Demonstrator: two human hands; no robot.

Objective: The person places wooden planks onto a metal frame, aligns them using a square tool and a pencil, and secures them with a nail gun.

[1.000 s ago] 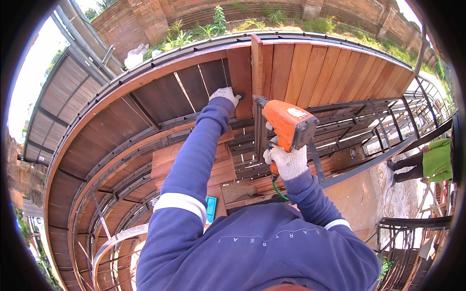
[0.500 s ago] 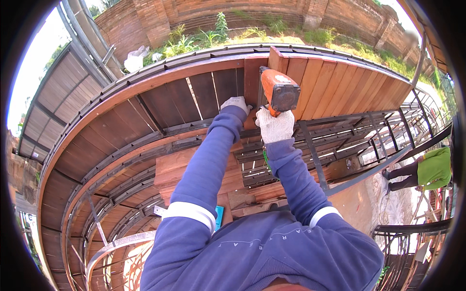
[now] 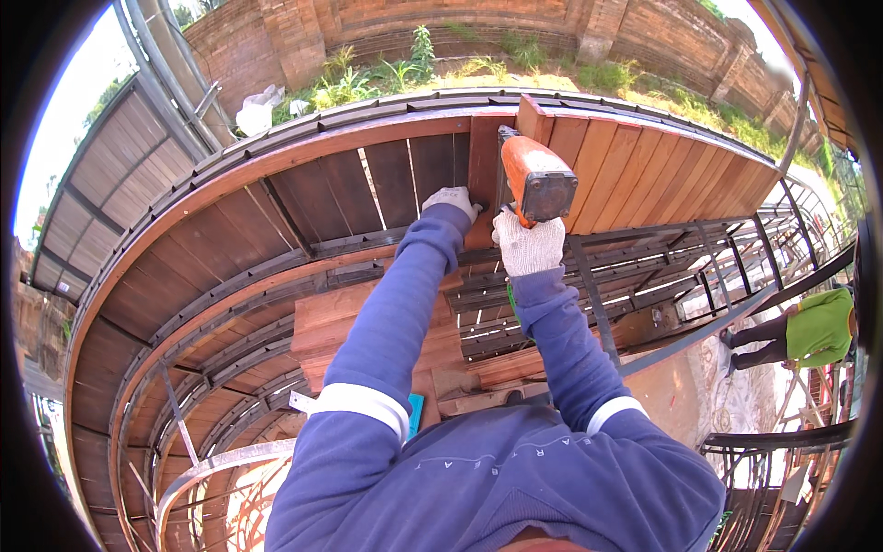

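Observation:
An orange nail gun (image 3: 532, 175) with a dark end cap is in my right hand (image 3: 529, 241), which wears a white knitted glove and is closed round its handle. The tool's nose meets a reddish-brown plank (image 3: 485, 166) lying across the curved frame. My left hand (image 3: 451, 200), also gloved, is closed at the plank's near left edge, its fingertips partly hidden. Just right of the plank, a short board (image 3: 533, 118) stands out above a row of fitted orange-brown slats (image 3: 635, 175). Below my right glove shows a bit of green hose (image 3: 512, 299).
Dark boards (image 3: 322, 198) line the curved frame on the left. Stacked planks (image 3: 336, 322) lie below my left arm. Metal railings (image 3: 593, 304) run to the right, where a person in a green top (image 3: 820, 327) stands. Beyond the frame are weeds and a brick wall (image 3: 441, 29).
The nail gun and my right hand have shifted slightly right and toward me. My left hand stays at the plank's edge. The whole view has moved a little.

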